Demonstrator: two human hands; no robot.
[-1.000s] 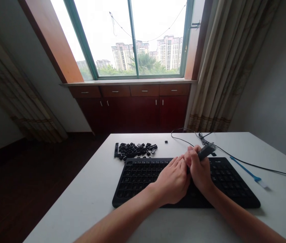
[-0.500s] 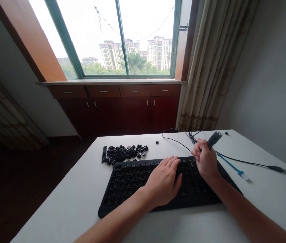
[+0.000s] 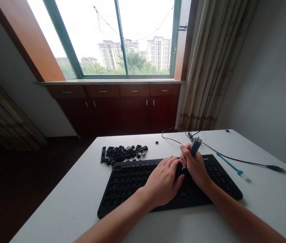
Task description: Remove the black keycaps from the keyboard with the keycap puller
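A black keyboard point(image 3: 125, 199) lies on the white table, its left part showing bare key sockets. My left hand point(image 3: 162, 182) rests flat across its middle, fingers stretched out and the thumb apart. Just right of it, my right hand point(image 3: 195, 165) is closed round an upright black brush point(image 3: 196, 145), whose bristle end points up. A small bright bit of the tool's lower end shows at the keys; the rest is hidden by the fingers. Loose black keycaps point(image 3: 122, 154) lie heaped behind the keyboard's left half.
One keycap point(image 3: 156, 142) sits apart behind the keyboard, and a small black piece point(image 3: 227, 131) lies by the far right corner. To the right are a black USB cable point(image 3: 236, 159) and a slim blue brush point(image 3: 230, 164) with a white tip. Beyond the table stand cabinets point(image 3: 133, 111).
My right hand has moved left with the brush, closer to my left hand, uncovering the keyboard's right end. My left hand has stayed nearly still.
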